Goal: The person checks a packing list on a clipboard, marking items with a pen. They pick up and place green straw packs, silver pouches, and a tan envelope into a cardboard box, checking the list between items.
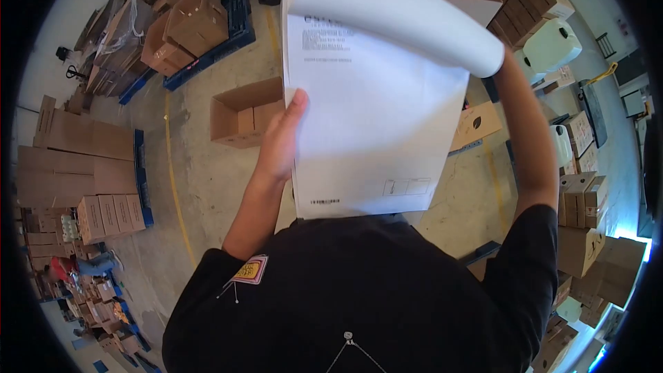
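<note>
I hold a white stack of printed papers up in front of my chest. My left hand grips its left edge, thumb on the front page. The top sheet is lifted and curls over towards the right. My right forearm reaches up to that curled sheet, and the hand itself is hidden behind it. My black shirt fills the lower part of the view.
An open cardboard box sits on the concrete floor past the papers. Cartons on blue pallets stand at the far left, more cartons and white jerrycans to the right. A yellow floor line runs on the left.
</note>
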{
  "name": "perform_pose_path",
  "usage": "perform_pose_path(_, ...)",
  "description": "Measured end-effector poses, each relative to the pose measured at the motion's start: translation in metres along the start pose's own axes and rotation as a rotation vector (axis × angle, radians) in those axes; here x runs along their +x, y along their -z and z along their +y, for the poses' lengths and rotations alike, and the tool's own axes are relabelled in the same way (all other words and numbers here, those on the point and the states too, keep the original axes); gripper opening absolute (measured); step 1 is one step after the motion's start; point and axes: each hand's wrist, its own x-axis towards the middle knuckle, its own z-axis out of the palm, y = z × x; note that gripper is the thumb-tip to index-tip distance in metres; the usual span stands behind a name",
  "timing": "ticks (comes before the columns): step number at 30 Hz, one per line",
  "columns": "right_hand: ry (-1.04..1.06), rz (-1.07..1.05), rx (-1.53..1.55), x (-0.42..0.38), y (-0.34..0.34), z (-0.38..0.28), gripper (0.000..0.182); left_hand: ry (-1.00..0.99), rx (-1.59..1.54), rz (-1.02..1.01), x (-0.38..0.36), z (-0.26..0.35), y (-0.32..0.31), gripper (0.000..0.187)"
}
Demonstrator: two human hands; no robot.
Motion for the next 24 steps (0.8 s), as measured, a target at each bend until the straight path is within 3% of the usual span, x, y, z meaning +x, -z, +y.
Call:
perform_pose_path(3,-0.063,-0.413,0.266,-0.008,0.002,0.034,0.038,0.005,0.007,0.035,-0.005,-0.001,-0.001,0.054)
perform_pose_path(6,-0.155,-0.821,0.559,-0.026,0.003,0.061,0.043,0.068,-0.088,-0.054,-0.006,0.000,0.005,0.054)
perform_pose_path(8,-0.170,-0.807,0.581,-0.039,0.004,0.063,0.042,0.088,-0.094,-0.137,-0.004,-0.002,0.007,0.053)
perform_pose_path(17,-0.305,-0.678,0.777,-0.099,-0.003,0.072,0.039,0.104,-0.196,-0.155,-0.010,-0.002,0.017,0.047)
perform_pose_path(24,-0.177,-0.752,0.569,-0.073,0.000,0.098,0.040,0.142,-0.057,-0.336,-0.008,-0.001,0.012,0.046)
